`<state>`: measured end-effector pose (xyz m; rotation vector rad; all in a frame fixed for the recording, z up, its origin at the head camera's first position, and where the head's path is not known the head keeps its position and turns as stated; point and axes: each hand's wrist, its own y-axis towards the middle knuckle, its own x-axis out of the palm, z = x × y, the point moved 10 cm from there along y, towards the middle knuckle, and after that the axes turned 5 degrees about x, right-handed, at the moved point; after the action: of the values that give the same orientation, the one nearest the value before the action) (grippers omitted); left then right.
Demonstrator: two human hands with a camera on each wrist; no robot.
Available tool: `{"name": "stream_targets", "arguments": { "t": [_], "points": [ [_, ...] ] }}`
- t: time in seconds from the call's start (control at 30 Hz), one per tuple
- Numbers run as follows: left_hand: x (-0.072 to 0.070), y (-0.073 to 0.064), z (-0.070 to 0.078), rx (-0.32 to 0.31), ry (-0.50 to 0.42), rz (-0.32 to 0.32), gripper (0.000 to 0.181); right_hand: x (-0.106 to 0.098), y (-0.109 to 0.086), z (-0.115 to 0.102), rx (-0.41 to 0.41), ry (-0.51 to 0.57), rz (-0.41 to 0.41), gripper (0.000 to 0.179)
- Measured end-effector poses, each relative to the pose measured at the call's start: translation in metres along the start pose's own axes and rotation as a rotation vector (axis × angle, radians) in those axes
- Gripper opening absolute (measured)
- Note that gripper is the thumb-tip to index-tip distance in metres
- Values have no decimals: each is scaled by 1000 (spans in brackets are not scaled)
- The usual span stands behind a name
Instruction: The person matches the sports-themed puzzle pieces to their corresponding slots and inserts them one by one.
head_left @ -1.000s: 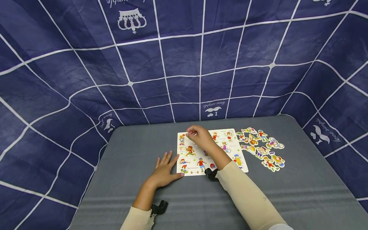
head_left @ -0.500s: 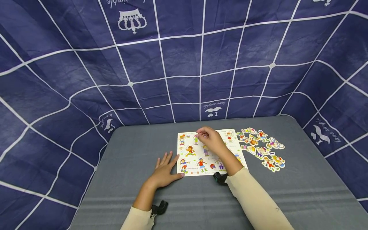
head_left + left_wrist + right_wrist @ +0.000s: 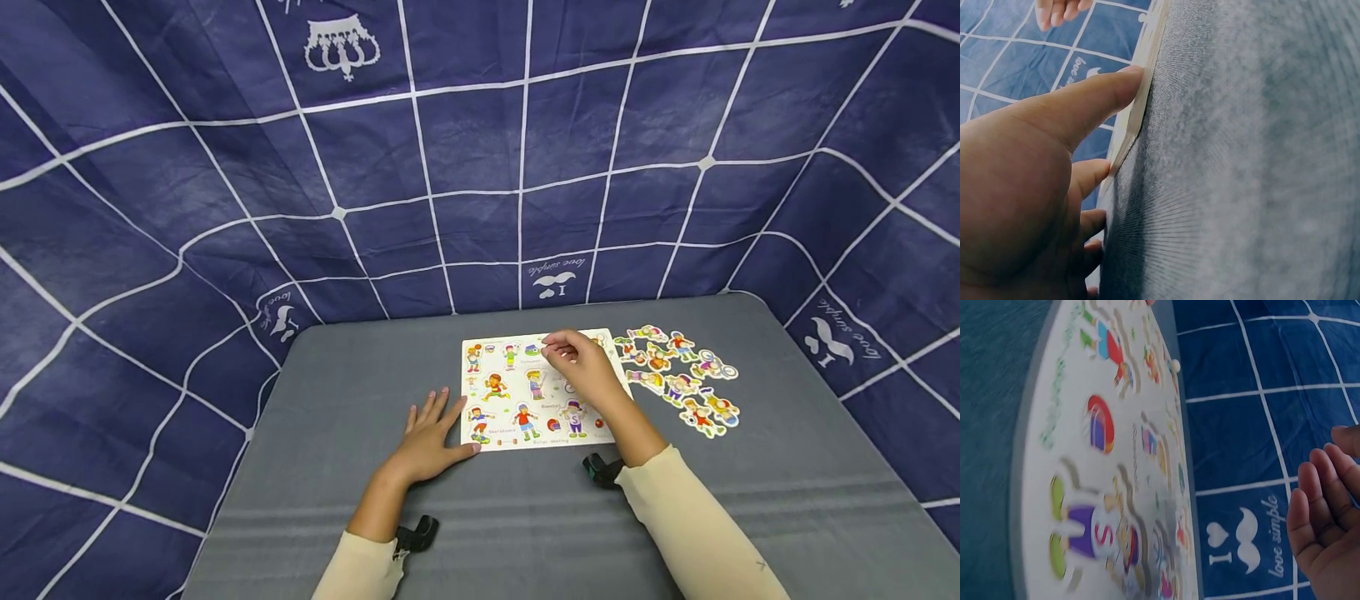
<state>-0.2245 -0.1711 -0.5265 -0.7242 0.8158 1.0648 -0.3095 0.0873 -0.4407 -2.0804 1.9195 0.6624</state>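
My left hand (image 3: 426,448) lies with spread fingers at the left edge of a white puzzle board (image 3: 516,383) printed with cartoon sports figures. In the left wrist view, the thumb (image 3: 1100,103) and forefinger touch the board's wooden edge (image 3: 1138,115). Over the upper right part of the board hovers my right hand (image 3: 588,371), its fingers loosely bent. Nothing shows between its fingers (image 3: 1310,506) in the right wrist view, where it is raised off the board. Figure-shaped recesses show in the board, and a small white knob (image 3: 1175,365) sticks up near its far edge.
To the right of the board lie several loose figure-shaped puzzle pieces (image 3: 681,388), close together and some overlapping. A grey cloth (image 3: 360,400) covers the table. Blue curtains with white grid lines (image 3: 480,167) stand behind and at both sides.
My right hand has moved right across the board from its upper left corner, uncovering the figures in the upper left and middle. The left hand has stayed at the board's edge.
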Motion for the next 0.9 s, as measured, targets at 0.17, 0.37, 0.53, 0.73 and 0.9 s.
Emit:
{"name": "stream_targets", "arguments": {
  "t": [0.17,0.37,0.53,0.73,0.9],
  "points": [
    [0,1,-1,-5,9,-7,90,-14,-8,7,-5,29,28,21],
    [1,0,0,-6,12,-13,90,-28,-23,18,-17,54,36,19],
    [1,1,0,0,17,-15,90,-41,-33,24,-16,52,63,19],
    [1,2,0,-2,21,-18,91,-55,-39,35,1,73,99,22],
    [2,1,-3,-8,14,-18,91,-71,-49,32,53,78,117,24]
  ]
}}
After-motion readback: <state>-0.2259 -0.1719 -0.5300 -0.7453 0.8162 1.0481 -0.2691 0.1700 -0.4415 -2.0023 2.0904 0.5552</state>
